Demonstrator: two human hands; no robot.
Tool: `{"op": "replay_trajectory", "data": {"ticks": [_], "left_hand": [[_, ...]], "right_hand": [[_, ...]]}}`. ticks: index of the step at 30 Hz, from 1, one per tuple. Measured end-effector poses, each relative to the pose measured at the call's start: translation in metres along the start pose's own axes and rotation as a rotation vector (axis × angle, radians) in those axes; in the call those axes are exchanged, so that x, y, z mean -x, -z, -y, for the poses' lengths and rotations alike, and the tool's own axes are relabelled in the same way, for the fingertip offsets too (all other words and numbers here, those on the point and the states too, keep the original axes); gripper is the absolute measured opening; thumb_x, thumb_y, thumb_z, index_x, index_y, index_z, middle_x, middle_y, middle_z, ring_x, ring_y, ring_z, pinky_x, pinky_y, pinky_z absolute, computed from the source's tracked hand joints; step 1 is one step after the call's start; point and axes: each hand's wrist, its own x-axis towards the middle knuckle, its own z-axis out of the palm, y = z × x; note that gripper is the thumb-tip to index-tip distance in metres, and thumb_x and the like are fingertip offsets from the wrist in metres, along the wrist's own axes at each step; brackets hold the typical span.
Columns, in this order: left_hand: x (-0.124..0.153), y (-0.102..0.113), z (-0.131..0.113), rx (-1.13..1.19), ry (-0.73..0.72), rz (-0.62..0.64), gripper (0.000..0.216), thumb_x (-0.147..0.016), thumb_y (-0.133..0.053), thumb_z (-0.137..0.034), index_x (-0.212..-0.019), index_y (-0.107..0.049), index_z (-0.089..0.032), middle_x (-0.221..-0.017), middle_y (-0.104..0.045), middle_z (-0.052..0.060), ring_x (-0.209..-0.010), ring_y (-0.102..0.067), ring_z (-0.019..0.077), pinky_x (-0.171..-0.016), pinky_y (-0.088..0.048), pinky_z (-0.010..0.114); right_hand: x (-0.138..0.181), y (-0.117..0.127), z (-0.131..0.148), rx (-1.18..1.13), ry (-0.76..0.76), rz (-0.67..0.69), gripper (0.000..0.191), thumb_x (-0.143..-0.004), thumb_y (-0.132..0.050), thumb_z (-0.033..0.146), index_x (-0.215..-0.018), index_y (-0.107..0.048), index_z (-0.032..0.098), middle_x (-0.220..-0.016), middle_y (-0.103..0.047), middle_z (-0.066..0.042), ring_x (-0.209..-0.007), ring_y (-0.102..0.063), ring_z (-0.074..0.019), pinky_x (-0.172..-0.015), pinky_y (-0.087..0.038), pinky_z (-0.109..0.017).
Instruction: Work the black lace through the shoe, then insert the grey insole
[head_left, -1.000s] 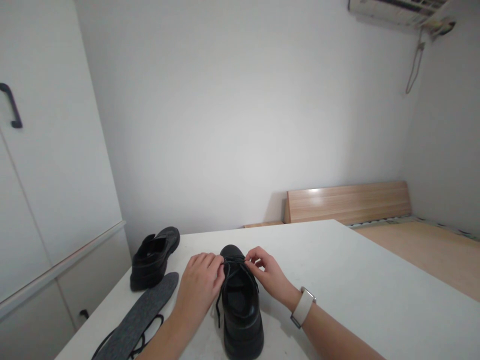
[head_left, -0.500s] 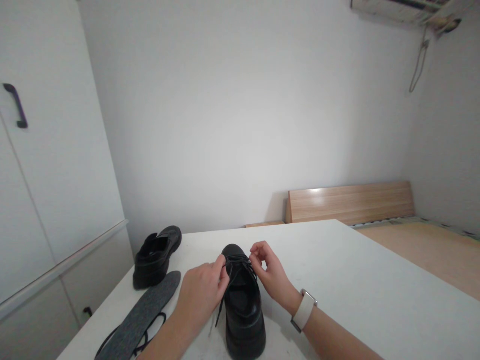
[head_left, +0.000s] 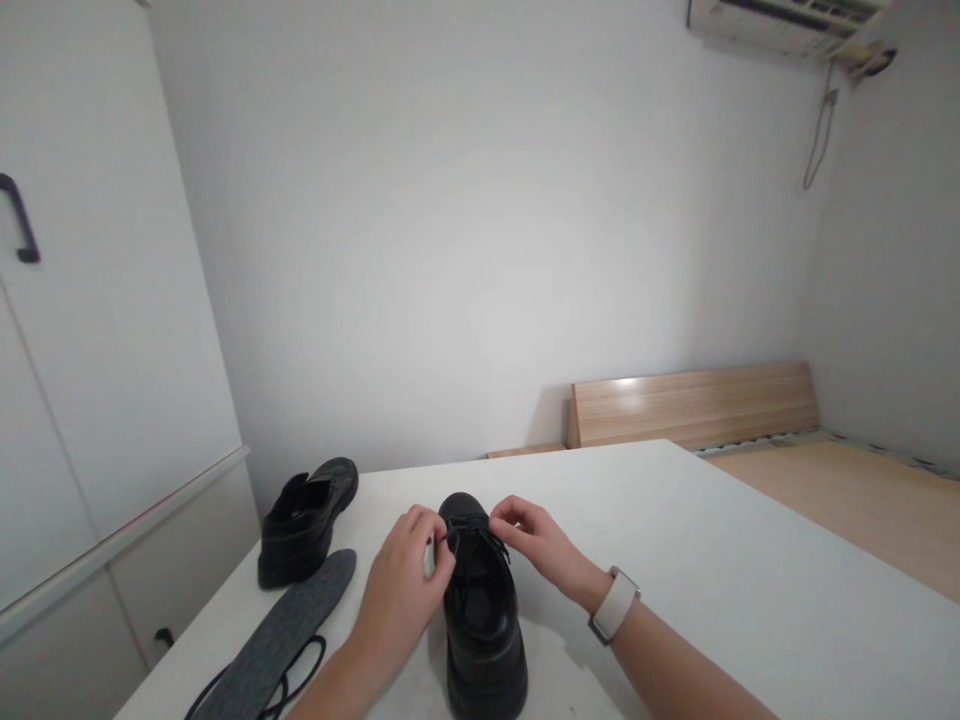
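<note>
A black lace-up shoe [head_left: 481, 620] stands on the white table [head_left: 712, 560], toe pointing away from me. My left hand [head_left: 405, 580] is at the shoe's left side, fingers pinched on the black shoelace [head_left: 450, 540] near the top eyelets. My right hand [head_left: 536, 548], with a white watch on its wrist, pinches the lace on the shoe's right side. Both hands are closed over the lacing.
A second black shoe [head_left: 306, 520] sits at the table's left far corner. A grey insole [head_left: 289, 630] lies in front of it, with a loose black lace [head_left: 292, 675] beside it. White cabinets stand left. A wooden board leans on the back wall.
My left hand has shifted forward along the shoe's left side, pinching the lace higher up. My right hand has lowered slightly onto the lacing. The shoe stays in place.
</note>
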Motion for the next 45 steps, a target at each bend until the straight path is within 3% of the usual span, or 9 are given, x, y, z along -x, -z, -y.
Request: {"op": "replay_trajectory", "data": {"ticks": [6, 13, 18, 23, 27, 30, 37, 41, 45], "left_hand": [[0.001, -0.008, 0.006, 0.418, 0.178, 0.005, 0.011, -0.087, -0.044, -0.027, -0.079, -0.049, -0.022, -0.08, -0.058, 0.002, -0.081, -0.058, 0.0204, -0.074, -0.046, 0.032], [0.002, -0.011, 0.004, 0.375, 0.102, -0.09, 0.013, -0.091, -0.043, -0.03, -0.083, -0.05, -0.022, -0.08, -0.057, 0.002, -0.081, -0.058, 0.0195, -0.075, -0.046, 0.031], [0.005, -0.007, 0.001, 0.241, 0.066, -0.099, 0.014, -0.089, -0.045, -0.029, -0.08, -0.053, -0.021, -0.072, -0.055, -0.001, -0.069, -0.057, 0.0169, -0.066, -0.044, 0.027], [0.005, -0.004, -0.002, 0.193, 0.07, -0.124, 0.019, -0.089, -0.048, -0.033, -0.079, -0.059, -0.021, -0.057, -0.049, -0.005, -0.049, -0.049, 0.0127, -0.05, -0.039, 0.022], [0.004, 0.0, 0.0, 0.195, -0.006, -0.162, 0.021, -0.091, -0.049, -0.033, -0.087, -0.066, -0.021, -0.072, -0.066, 0.001, -0.06, -0.059, 0.015, -0.057, -0.045, 0.024], [0.003, 0.004, 0.003, 0.197, -0.031, -0.193, 0.021, -0.09, -0.053, -0.034, -0.087, -0.069, -0.021, -0.076, -0.068, 0.003, -0.064, -0.061, 0.0162, -0.061, -0.046, 0.025], [0.007, 0.012, 0.003, 0.621, 0.15, -0.034, 0.042, -0.093, -0.047, -0.049, -0.075, -0.067, -0.017, -0.049, -0.055, -0.001, -0.042, -0.049, 0.0122, -0.042, -0.038, 0.022], [0.008, 0.007, 0.009, 0.551, 0.131, -0.1, 0.045, -0.093, -0.045, -0.049, -0.064, -0.059, -0.018, -0.055, -0.06, 0.001, -0.046, -0.051, 0.0121, -0.044, -0.041, 0.021], [0.004, -0.008, 0.021, 0.478, 0.251, -0.124, 0.032, -0.087, -0.054, -0.049, -0.079, -0.062, -0.02, -0.07, -0.067, 0.003, -0.062, -0.064, 0.0176, -0.052, -0.05, 0.023]], "right_hand": [[0.002, 0.008, 0.006, -0.023, -0.03, 0.077, 0.047, -0.079, -0.065, 0.063, -0.067, -0.06, 0.018, -0.068, -0.056, 0.001, -0.069, -0.049, -0.0156, -0.07, -0.038, -0.03], [0.001, 0.008, 0.005, -0.135, -0.004, -0.008, 0.044, -0.084, -0.062, 0.059, -0.069, -0.059, 0.018, -0.071, -0.059, 0.0, -0.075, -0.053, -0.017, -0.077, -0.04, -0.031], [-0.001, 0.008, 0.004, -0.259, 0.003, -0.092, 0.041, -0.08, -0.071, 0.052, -0.069, -0.045, 0.021, -0.056, -0.047, 0.007, -0.055, -0.042, -0.0105, -0.058, -0.036, -0.025], [-0.001, 0.009, 0.009, -0.363, -0.042, -0.097, 0.043, -0.077, -0.072, 0.054, -0.075, -0.042, 0.023, -0.047, -0.026, 0.014, -0.042, -0.015, -0.0057, -0.04, -0.015, -0.021], [0.001, 0.01, 0.018, -0.5, -0.063, -0.021, 0.047, -0.075, -0.076, 0.051, -0.068, -0.04, 0.022, -0.047, -0.025, 0.014, -0.041, -0.011, -0.0039, -0.04, -0.01, -0.021], [0.004, 0.013, 0.025, -0.541, -0.055, -0.001, 0.052, -0.075, -0.074, 0.055, -0.063, -0.036, 0.023, -0.044, -0.021, 0.014, -0.038, -0.012, -0.0041, -0.039, -0.009, -0.023], [0.005, 0.019, 0.029, -0.503, -0.059, 0.02, 0.062, -0.084, -0.046, 0.071, -0.047, -0.034, 0.023, -0.038, -0.015, 0.011, -0.033, -0.014, -0.0052, -0.038, -0.017, -0.025], [-0.002, 0.014, 0.01, -0.266, -0.107, -0.09, 0.054, -0.082, -0.054, 0.069, -0.057, -0.05, 0.02, -0.04, -0.023, 0.012, -0.035, -0.019, -0.0051, -0.038, -0.018, -0.023], [-0.006, 0.006, -0.015, -0.11, -0.126, -0.172, 0.041, -0.074, -0.07, 0.056, -0.068, -0.064, 0.016, -0.047, -0.046, 0.006, -0.04, -0.038, -0.0073, -0.038, -0.027, -0.021]]}}
